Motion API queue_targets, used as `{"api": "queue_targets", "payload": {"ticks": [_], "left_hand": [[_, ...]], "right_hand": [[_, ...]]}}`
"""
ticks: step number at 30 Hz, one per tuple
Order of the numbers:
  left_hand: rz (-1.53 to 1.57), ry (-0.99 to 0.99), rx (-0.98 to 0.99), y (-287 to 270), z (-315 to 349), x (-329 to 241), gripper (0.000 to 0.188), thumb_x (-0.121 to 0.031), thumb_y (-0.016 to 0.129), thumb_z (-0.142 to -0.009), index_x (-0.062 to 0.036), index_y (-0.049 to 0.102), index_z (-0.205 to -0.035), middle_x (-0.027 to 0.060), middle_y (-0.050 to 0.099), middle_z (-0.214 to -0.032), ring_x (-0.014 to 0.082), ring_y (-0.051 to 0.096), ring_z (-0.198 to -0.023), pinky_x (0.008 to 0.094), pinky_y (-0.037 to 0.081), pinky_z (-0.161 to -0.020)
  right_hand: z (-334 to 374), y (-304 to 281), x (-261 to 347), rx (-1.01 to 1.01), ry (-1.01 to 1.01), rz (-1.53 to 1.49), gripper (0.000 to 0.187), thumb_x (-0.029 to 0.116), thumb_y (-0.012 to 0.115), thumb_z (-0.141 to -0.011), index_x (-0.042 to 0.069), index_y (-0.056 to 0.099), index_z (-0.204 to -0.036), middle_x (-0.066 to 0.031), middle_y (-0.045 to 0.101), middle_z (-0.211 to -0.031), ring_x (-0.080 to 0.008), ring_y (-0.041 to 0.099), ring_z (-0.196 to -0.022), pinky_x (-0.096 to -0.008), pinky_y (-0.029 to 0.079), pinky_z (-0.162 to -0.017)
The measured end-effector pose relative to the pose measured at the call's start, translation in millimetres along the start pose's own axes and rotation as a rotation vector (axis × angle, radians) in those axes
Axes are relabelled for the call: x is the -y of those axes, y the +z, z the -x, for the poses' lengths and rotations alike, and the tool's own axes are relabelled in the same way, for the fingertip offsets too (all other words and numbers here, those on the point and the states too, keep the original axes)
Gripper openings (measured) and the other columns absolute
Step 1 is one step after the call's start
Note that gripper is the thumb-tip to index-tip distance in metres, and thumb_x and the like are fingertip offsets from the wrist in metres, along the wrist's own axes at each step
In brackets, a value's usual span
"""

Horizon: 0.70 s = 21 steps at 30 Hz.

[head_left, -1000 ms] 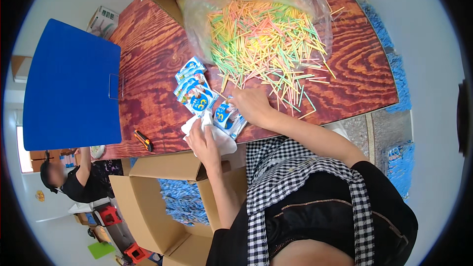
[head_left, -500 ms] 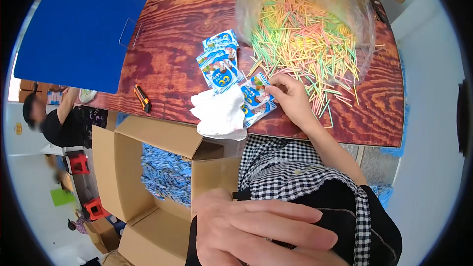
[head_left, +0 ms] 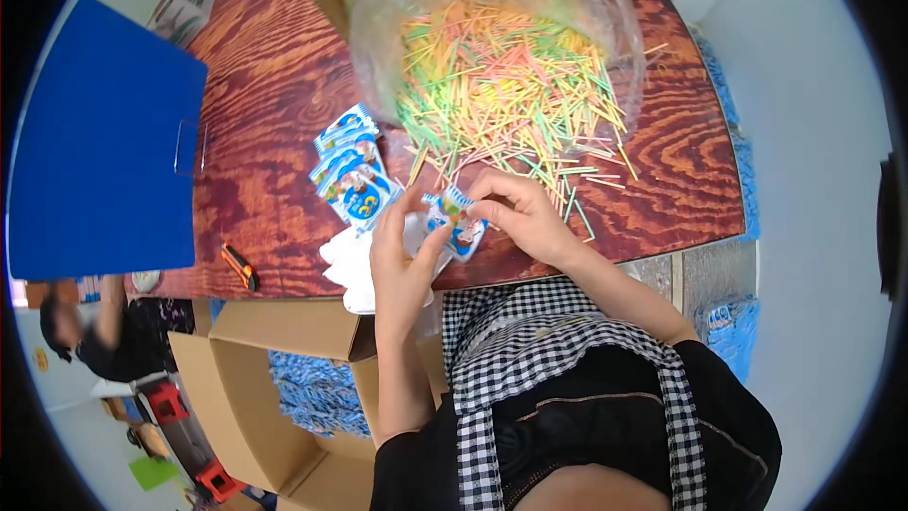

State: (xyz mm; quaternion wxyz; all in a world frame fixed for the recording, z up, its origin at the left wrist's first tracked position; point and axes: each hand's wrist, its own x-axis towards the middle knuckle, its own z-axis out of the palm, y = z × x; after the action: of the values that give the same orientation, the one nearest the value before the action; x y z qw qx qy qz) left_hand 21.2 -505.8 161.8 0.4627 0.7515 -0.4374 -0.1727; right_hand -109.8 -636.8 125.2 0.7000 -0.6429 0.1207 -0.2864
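Here, hands: both of mine are up over the near edge of the wooden table [head_left: 284,114], two in all.
Left hand [head_left: 402,260]: my fingers are half curled, thumb and fingertips pinching the left edge of one small blue printed packet [head_left: 461,225].
Right hand [head_left: 525,213]: my fingers are bent down and closed on the same packet from its right side, so both hands grasp it between them.
Packet in hand: one, held just above the table edge, right in front of my chest.
Packet stack [head_left: 352,170]: a fanned pile just left of my hands; I count about four or five, the overlap keeps me from telling exactly.
White wrappers [head_left: 350,260]: a crumpled white heap under my left hand; how many, I cannot tell.
Coloured sticks [head_left: 501,85]: too many to count, spilling from one clear plastic bag [head_left: 397,0] just beyond my fingers.
Utility knife [head_left: 241,267]: one, orange and black, near the table edge.
Blue board [head_left: 95,142]: one, far left.
Cardboard box [head_left: 255,397]: one, open, below the table, with blue bundles inside.
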Motion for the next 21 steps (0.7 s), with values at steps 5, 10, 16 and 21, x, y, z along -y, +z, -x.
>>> {"api": "queue_targets", "payload": {"ticks": [5, 10, 16, 21], "left_hand": [[0.566, -0.328, 0.091, 6.2, 4.9, 5.8, 0.007, 0.002, 0.066, -0.082, 0.0009, 0.062, -0.089, 0.0000, 0.060, -0.077, 0.0056, 0.055, -0.072, 0.0201, 0.044, -0.064], [0.248, -0.073, 0.054, 18.2, 9.9, 9.4, 0.009, 0.000, 0.064, -0.083, 0.0032, 0.057, -0.080, 0.0032, 0.053, -0.069, 0.0087, 0.049, -0.066, 0.0237, 0.040, -0.060], [0.230, -0.204, 0.131, 25.4, 16.3, 4.7, 0.014, -0.004, 0.063, -0.085, 0.0046, 0.056, -0.076, 0.0055, 0.051, -0.067, 0.0113, 0.046, -0.064, 0.0267, 0.038, -0.059], [0.279, -0.130, 0.242, 27.9, 12.3, 4.3, 0.014, -0.006, 0.060, -0.089, 0.0008, 0.057, -0.077, -0.0028, 0.049, -0.066, 0.0041, 0.041, -0.061, 0.0215, 0.033, -0.054]], "right_hand": [[3.1, -2.5, 2.2, 0.014, 0.207, -0.244, 0.007, 0.002, 0.060, -0.088, 0.000, 0.062, -0.095, -0.0026, 0.059, -0.094, -0.0089, 0.057, -0.091, -0.0245, 0.046, -0.081], [0.5, -2.3, 7.8, -0.001, 0.172, 0.156, 0.011, 0.009, 0.065, -0.084, -0.002, 0.061, -0.086, -0.0068, 0.059, -0.078, -0.0117, 0.056, -0.073, -0.0277, 0.043, -0.064], [11.5, -0.6, 11.3, -0.200, -0.176, 0.428, 0.011, 0.008, 0.064, -0.082, 0.000, 0.060, -0.076, -0.0104, 0.054, -0.070, -0.0250, 0.053, -0.067, -0.0315, 0.041, -0.059], [30.1, -21.3, 20.2, -0.166, 0.104, 0.304, 0.012, 0.009, 0.062, -0.086, -0.001, 0.060, -0.079, -0.0069, 0.055, -0.071, -0.0144, 0.053, -0.065, -0.0273, 0.041, -0.059]]}}
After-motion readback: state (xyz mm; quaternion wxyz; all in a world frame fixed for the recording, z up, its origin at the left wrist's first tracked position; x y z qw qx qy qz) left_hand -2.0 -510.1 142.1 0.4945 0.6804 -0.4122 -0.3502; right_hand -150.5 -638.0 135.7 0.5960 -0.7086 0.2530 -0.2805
